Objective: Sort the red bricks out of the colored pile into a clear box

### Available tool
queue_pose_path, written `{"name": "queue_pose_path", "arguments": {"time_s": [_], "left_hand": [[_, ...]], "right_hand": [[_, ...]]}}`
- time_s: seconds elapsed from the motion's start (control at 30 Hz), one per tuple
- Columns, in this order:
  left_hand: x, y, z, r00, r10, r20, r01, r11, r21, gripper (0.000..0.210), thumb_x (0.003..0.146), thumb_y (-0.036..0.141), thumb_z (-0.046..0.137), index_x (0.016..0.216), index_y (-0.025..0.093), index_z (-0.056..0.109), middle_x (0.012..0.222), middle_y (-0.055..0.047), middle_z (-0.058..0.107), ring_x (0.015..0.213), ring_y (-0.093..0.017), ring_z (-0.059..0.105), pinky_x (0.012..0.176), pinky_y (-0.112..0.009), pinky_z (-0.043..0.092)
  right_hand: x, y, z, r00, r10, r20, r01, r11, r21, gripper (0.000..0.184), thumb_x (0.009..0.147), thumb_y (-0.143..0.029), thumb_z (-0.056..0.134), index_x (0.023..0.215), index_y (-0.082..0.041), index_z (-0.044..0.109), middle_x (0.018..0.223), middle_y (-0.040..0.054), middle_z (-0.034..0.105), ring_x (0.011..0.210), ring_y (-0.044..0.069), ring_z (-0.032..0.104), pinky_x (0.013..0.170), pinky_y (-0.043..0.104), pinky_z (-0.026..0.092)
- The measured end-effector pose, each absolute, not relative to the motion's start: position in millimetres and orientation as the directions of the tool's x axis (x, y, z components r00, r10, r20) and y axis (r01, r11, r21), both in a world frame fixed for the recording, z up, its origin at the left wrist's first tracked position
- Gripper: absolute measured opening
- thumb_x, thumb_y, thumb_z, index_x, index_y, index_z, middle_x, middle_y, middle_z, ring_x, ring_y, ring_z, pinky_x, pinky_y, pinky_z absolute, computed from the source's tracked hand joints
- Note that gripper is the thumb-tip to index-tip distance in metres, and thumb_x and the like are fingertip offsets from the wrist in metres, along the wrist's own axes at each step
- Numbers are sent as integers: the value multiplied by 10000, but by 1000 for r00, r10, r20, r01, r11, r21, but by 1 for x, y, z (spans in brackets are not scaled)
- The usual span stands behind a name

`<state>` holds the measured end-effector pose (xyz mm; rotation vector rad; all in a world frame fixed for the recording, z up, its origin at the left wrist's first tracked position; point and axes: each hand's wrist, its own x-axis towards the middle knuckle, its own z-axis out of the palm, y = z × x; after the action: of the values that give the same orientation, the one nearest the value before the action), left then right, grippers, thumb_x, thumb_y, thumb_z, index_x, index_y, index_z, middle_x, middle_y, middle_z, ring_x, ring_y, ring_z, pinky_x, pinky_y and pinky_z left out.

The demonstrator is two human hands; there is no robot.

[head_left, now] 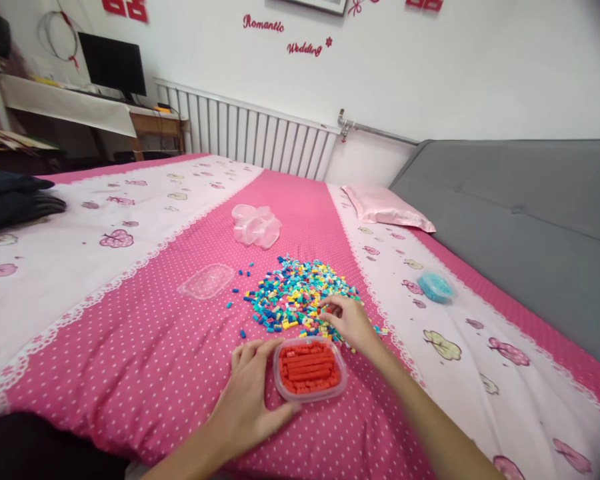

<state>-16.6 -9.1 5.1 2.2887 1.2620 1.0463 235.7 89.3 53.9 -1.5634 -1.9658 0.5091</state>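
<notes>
A clear plastic container (344, 383) packed with red bricks (310, 368) sits on the bed close to me. My left hand (247, 393) curves round its left end, fingers at the far corner and thumb along the near rim. Beyond it lies a loose pile of small multicoloured bricks (290, 293), mostly blue, teal, yellow and white. My right hand (347, 320) reaches over the right side of this pile with fingers bent together. A bit of red shows at its fingertips, apparently a small brick, partly hidden by the fingers.
A clear lid (207, 281) lies left of the pile, with several stacked clear containers (257, 227) behind. A container of light-blue pieces (436, 287) stands to the right. A pink pillow (387, 208) rests by the grey headboard (510, 227). Dark folded clothes (15, 200) lie at far left.
</notes>
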Motion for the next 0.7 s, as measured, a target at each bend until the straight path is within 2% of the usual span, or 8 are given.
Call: {"name": "queue_pose_path", "arguments": {"time_s": [0.1,0.17,0.2,0.27,0.37,0.43,0.5,0.7], "left_hand": [[-28,-11,4,364,800,477,541,-598,591,950,804,834,519,1530,282,252,1466,-159,455,1342,-396,422,1071,-575,399],[-35,-2,14,352,783,513,505,-620,600,883,891,842,248,1562,270,217,1532,-169,400,1395,-378,390,1116,-568,357],[-36,6,24,317,794,519,501,-604,620,825,928,799,230,1544,252,274,1511,-168,433,1379,-357,420,1113,-536,368],[-30,32,50,257,852,457,530,-520,670,568,1015,627,312,1354,221,520,1307,-128,614,1214,-285,563,1027,-442,443],[1,81,87,430,858,280,582,-501,640,350,973,472,512,968,183,710,918,-54,742,857,-204,668,797,-315,494],[28,106,100,556,817,152,608,-525,596,269,890,422,642,882,177,752,826,-35,762,763,-177,685,726,-269,478],[51,121,103,583,803,124,620,-539,570,224,827,387,711,829,170,766,744,-31,755,699,-172,682,666,-248,462],[71,120,97,610,785,110,626,-562,541,100,781,204,685,764,176,779,674,-16,749,633,-157,678,614,-229,437]], "right_hand": [[238,82,46,-118,961,250,711,258,-654,132,796,-197,684,916,-182,737,694,3,684,605,165,628,612,272,494],[240,78,41,-94,958,272,687,260,-679,120,795,-211,678,898,-180,732,687,8,688,588,169,627,600,276,495],[241,77,39,-76,956,285,676,259,-690,124,801,-220,675,902,-177,732,704,17,697,594,172,630,606,280,499],[242,75,36,-34,949,314,658,258,-708,155,822,-238,664,943,-169,733,751,38,711,627,181,637,634,293,506],[242,73,37,1,936,353,639,271,-720,180,846,-237,662,996,-166,734,797,47,713,657,185,629,682,306,504],[241,73,40,-7,929,370,630,291,-719,159,849,-215,671,988,-173,736,808,41,712,652,178,621,688,300,499],[239,73,42,-22,922,386,626,314,-714,141,853,-193,673,978,-184,738,825,38,714,657,174,622,696,292,497],[238,68,39,-30,915,402,614,334,-715,124,825,-130,703,932,-191,723,796,21,697,663,174,615,685,281,485]]}}
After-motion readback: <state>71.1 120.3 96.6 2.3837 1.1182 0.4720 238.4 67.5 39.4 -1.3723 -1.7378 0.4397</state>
